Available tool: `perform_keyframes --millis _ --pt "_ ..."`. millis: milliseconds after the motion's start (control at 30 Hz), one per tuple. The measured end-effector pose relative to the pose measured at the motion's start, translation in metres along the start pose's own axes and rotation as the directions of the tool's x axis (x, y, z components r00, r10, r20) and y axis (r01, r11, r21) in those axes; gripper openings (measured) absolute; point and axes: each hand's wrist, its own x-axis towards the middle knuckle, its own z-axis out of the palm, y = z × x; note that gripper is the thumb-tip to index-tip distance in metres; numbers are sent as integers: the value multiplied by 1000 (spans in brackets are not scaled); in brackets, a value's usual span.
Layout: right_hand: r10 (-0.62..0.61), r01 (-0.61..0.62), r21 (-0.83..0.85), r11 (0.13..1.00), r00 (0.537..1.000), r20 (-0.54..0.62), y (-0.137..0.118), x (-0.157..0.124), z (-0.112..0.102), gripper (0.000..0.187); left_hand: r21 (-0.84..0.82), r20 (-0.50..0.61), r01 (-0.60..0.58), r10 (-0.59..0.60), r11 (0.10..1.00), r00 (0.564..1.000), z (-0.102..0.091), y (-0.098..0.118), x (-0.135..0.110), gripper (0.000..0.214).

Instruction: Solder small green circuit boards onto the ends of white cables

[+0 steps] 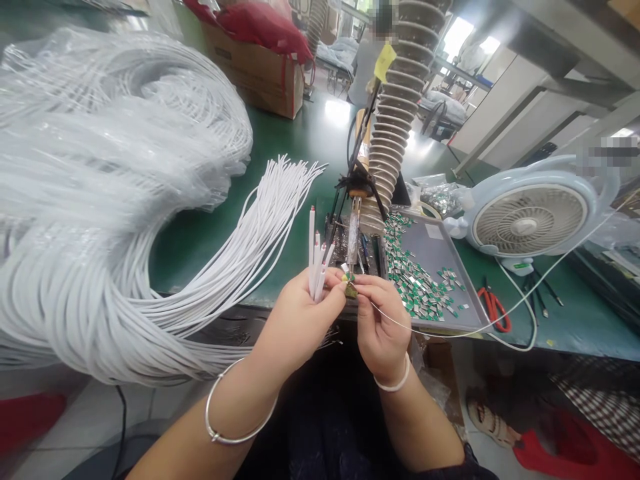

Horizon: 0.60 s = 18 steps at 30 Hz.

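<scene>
My left hand (pixel 297 323) is closed around a few short white cables (pixel 317 263) whose pinkish ends point up. Its thumb and forefinger pinch near a small green piece (pixel 351 277), partly hidden by the fingers. Directly above, a soldering iron (pixel 354 233) points down, its tip right at that piece. My right hand (pixel 384 320), closed too, pinches a thin pale wire (pixel 430 333) that looks like solder and trails off to the right. The fingertips of both hands nearly meet under the iron.
A grey tray (pixel 440 247) of small green-and-silver connectors (pixel 417 287) lies to the right, beside red-handled pliers (pixel 494 310) and a fan (pixel 530 213). Leftward sprawls a big plastic-wrapped bundle of white cables (pixel 200 293). A ribbed hose (pixel 400 113) hangs behind the iron; a cardboard box (pixel 255 73) stands farther back.
</scene>
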Motion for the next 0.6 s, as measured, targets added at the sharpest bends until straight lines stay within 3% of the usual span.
perform_keyframes --millis 333,500,600 --pt "32 -33 23 999 999 34 -1 -13 -1 22 -19 22 41 -41 999 999 -2 -19 -7 11" --pt "72 -74 37 997 995 63 -2 -22 -6 23 61 128 20 -28 998 991 -6 -29 -19 25" --pt "95 -96 25 995 994 48 -2 -27 -11 23 146 97 2 -16 989 995 -8 -29 -24 29"
